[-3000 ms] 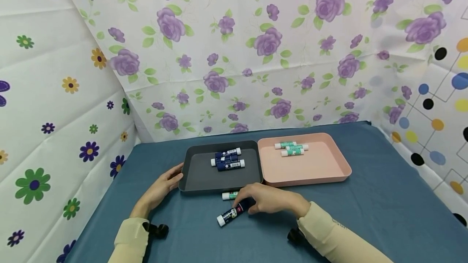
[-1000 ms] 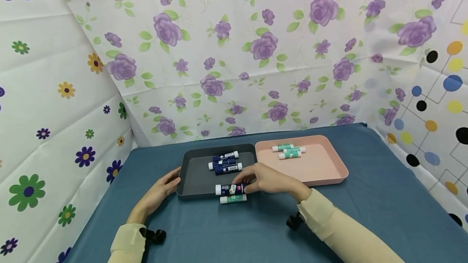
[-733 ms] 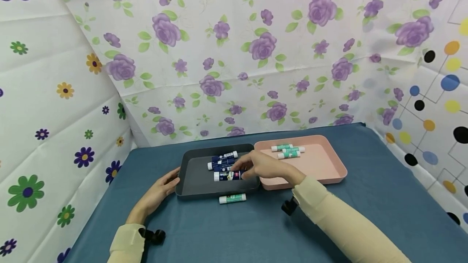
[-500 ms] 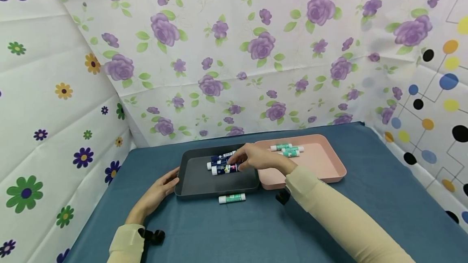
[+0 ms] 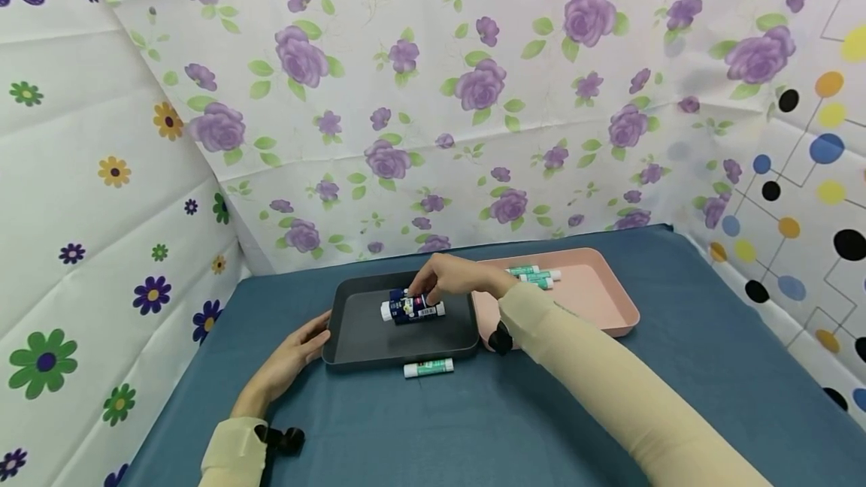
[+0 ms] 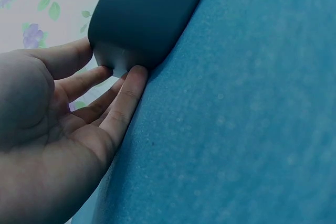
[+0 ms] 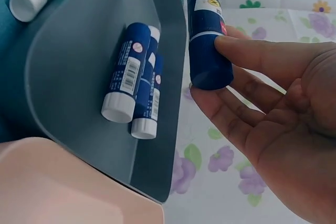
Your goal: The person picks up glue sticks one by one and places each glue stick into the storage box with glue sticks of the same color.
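My right hand [image 5: 453, 276] pinches a dark blue glue stick [image 7: 205, 24] with a white cap between thumb and fingers. It is held over the dark grey tray [image 5: 365, 333]. Beneath it, three dark blue glue sticks [image 7: 125, 77] lie together in that tray; in the head view the hand and the held stick partly cover them. At the tray's left side, my left hand [image 5: 287, 359] touches the wall near a corner with extended fingertips; the left wrist view shows its thumb and fingers [image 6: 126, 103] against the tray's outside.
A green and white glue stick [image 5: 429, 368] lies on the blue cloth [image 5: 406, 427] just in front of the grey tray. Adjoining on the right is a pink tray [image 5: 595, 307] holding three green glue sticks [image 5: 537, 276]. Flowered sheets [image 5: 379, 209] stand behind.
My right hand has picked the dark blue glue stick off the cloth and carried it away from me, over the sticks in the grey tray. My left hand stays at the tray's side.
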`<state>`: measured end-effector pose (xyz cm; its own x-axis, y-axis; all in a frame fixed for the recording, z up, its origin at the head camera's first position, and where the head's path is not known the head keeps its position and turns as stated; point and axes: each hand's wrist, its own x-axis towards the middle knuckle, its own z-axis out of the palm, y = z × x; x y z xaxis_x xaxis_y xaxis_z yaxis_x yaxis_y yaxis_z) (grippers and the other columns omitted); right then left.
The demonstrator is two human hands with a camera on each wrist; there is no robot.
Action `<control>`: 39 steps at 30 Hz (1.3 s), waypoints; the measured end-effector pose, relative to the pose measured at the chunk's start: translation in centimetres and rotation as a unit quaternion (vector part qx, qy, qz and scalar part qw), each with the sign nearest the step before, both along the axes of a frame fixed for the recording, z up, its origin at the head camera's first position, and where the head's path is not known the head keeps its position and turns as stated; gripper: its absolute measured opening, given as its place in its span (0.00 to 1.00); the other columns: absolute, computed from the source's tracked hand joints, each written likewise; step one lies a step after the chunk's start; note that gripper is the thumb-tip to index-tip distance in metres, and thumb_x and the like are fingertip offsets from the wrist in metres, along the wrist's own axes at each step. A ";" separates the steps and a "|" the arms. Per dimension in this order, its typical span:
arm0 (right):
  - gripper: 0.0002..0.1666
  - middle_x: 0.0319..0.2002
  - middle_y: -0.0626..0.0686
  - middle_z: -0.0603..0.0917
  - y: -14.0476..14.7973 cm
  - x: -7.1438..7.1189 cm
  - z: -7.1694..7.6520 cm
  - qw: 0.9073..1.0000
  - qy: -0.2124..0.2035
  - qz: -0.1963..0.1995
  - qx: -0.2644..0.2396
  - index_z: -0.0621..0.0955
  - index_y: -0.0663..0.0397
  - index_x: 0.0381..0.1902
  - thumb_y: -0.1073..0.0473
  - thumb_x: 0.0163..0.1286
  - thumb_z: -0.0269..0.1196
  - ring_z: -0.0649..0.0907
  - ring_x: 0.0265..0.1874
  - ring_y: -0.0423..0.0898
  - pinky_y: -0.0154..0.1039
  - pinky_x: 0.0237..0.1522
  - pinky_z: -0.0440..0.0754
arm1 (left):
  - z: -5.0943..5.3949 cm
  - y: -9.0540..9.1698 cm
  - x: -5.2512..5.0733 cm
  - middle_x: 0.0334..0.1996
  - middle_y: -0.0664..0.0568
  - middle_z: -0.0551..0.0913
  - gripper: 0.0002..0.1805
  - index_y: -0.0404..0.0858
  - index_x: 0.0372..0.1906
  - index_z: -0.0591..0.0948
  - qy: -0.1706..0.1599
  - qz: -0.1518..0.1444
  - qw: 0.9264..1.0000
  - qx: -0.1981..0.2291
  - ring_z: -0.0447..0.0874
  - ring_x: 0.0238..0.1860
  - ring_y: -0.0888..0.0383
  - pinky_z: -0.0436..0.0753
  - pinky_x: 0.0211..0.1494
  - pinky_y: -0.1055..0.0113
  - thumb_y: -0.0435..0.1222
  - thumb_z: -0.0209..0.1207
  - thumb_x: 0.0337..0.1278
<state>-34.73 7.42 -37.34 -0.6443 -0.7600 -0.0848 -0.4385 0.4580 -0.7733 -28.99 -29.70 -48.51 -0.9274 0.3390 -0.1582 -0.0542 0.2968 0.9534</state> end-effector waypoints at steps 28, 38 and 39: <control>0.18 0.49 0.54 0.90 -2.3 -1.0 -2.1 0.997 0.013 -0.016 0.074 0.90 0.60 0.50 0.78 0.64 0.68 0.87 0.49 0.44 0.37 0.49 0.87 | 0.3 0.2 0.2 0.82 0.38 0.50 0.37 0.42 0.86 0.50 -0.007 0.005 1.000 -0.002 0.48 0.82 0.38 0.52 0.81 0.38 0.47 0.48 0.85; 0.19 0.44 0.50 0.89 -2.3 -1.2 -3.4 0.995 0.030 -0.028 0.091 0.91 0.57 0.46 0.79 0.62 0.69 0.85 0.44 0.42 0.38 0.46 0.87 | 0.2 0.2 0.1 0.82 0.38 0.51 0.36 0.42 0.86 0.50 -0.004 0.005 1.000 -0.001 0.48 0.82 0.38 0.52 0.81 0.37 0.45 0.48 0.85; 0.19 0.43 0.50 0.89 -2.3 -1.1 -3.4 0.995 0.031 -0.028 0.091 0.91 0.57 0.46 0.80 0.62 0.69 0.84 0.44 0.42 0.38 0.45 0.87 | 0.2 0.2 0.1 0.82 0.38 0.51 0.36 0.42 0.86 0.50 -0.003 0.004 1.000 -0.002 0.49 0.81 0.38 0.52 0.81 0.37 0.45 0.47 0.85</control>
